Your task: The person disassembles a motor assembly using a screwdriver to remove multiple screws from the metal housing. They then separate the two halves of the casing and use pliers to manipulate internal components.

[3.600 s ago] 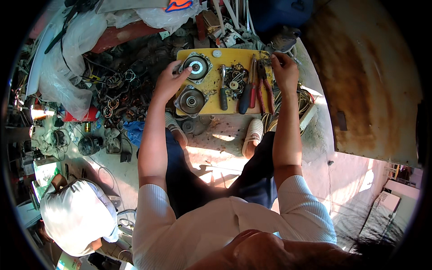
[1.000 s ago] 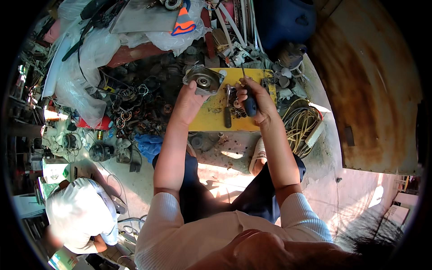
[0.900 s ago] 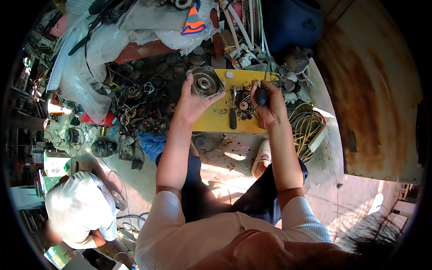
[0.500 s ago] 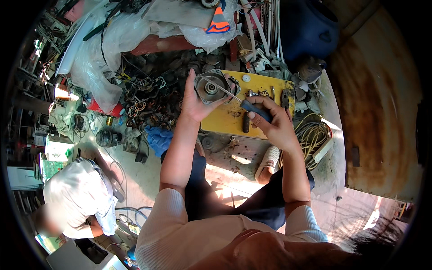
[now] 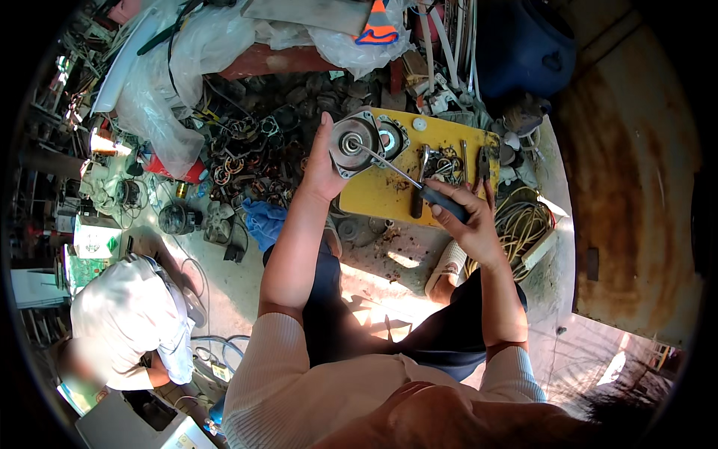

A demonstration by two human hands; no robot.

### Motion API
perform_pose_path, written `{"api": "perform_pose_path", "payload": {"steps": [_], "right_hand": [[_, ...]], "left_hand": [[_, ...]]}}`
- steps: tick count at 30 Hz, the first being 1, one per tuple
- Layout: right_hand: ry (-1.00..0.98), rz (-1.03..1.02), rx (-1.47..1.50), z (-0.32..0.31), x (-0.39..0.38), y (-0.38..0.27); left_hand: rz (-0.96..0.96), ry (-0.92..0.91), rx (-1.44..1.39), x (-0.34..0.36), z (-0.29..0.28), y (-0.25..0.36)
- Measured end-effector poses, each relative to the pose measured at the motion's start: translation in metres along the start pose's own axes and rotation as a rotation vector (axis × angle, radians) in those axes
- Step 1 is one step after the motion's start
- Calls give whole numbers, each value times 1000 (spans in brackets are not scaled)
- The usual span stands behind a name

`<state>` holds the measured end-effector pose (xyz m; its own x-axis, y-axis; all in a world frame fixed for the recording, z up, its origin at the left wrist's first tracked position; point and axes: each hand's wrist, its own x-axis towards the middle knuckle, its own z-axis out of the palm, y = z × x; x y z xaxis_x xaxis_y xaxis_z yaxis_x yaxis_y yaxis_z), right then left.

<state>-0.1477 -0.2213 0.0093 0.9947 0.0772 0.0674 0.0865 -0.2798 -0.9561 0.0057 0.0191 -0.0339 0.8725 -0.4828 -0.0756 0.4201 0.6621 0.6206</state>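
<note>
My left hand (image 5: 324,168) grips a square metal end cover (image 5: 345,159), tilted up over the left part of a yellow board (image 5: 381,196). In my right hand (image 5: 467,213) is a screwdriver with a dark blue handle (image 5: 441,200); its tip reaches into the round centre of that cover. A second cover (image 5: 396,141) with a light ring sits on the board behind the first. Also on the board are a white washer (image 5: 420,123), a ratchet with a dark handle (image 5: 416,200), small metal parts (image 5: 446,166) and pliers (image 5: 485,165).
Heaped motor parts (image 5: 239,153) and plastic sheeting (image 5: 153,127) lie at left, near a blue cloth (image 5: 268,223). Coiled cable (image 5: 512,236), a blue barrel (image 5: 523,56) and a rusty panel (image 5: 628,209) stand at right. Another person (image 5: 134,322) crouches at lower left.
Both hands took up items: the cover on the left, the screwdriver on the right. The screwdriver has swung from upright to slanting into the cover's centre, and the view has shifted.
</note>
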Motion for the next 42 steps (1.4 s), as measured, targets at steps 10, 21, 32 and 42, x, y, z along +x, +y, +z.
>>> {"api": "perform_pose_path", "payload": {"steps": [10,21,32,42], "right_hand": [[6,-55,-122,-1,-4,-9],[30,-83,-188,1,-5,-12],[16,2,-12,26,-15,2],[-236,517,936,21,-13,-7]], "left_hand": [[42,-68,85,-5,17,4],[74,-174,180,-6,14,4],[179,-67,316,2,14,-9],[153,-40,191,5,31,-16]]}}
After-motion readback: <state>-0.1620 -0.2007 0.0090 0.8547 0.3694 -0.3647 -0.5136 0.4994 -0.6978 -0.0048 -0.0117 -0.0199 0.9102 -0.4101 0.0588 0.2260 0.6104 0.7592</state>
